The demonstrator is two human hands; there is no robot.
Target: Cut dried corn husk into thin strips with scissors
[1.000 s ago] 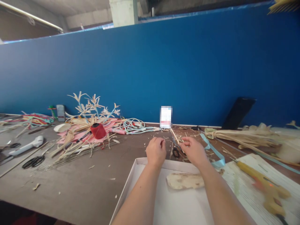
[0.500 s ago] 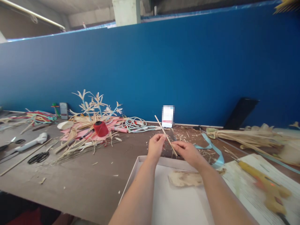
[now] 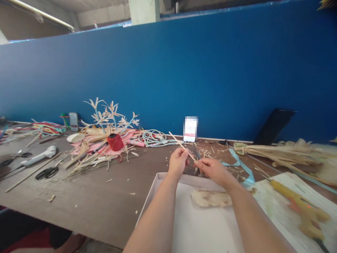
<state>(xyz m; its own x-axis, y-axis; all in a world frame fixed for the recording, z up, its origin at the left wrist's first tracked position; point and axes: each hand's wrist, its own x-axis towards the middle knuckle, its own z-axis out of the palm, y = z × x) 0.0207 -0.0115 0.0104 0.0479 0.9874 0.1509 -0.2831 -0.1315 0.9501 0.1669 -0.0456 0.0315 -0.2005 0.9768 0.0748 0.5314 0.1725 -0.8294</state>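
Both my hands hold one thin pale stick (image 3: 177,140) just above the far edge of a white box lid (image 3: 158,189). My left hand (image 3: 178,163) pinches the stick near its middle, fingers closed. My right hand (image 3: 212,169) grips its lower end, fingers closed too. The stick slants up and to the left, its free tip pointing toward the blue wall. A flat beige husk piece (image 3: 210,198) lies in the box under my right forearm.
A yellow glue gun (image 3: 297,205) rests on a white board at right. Dried husk bundles (image 3: 273,153), a light blue ribbon (image 3: 238,164), a red thread spool (image 3: 115,141), husk flowers (image 3: 110,117), black scissors (image 3: 46,173) and a white tool (image 3: 39,156) are spread over the brown table (image 3: 92,196).
My right hand lifted the stick off the table and brought it to my left hand, which took hold of it. The stick has since tilted lower, and the camera shifted slightly.
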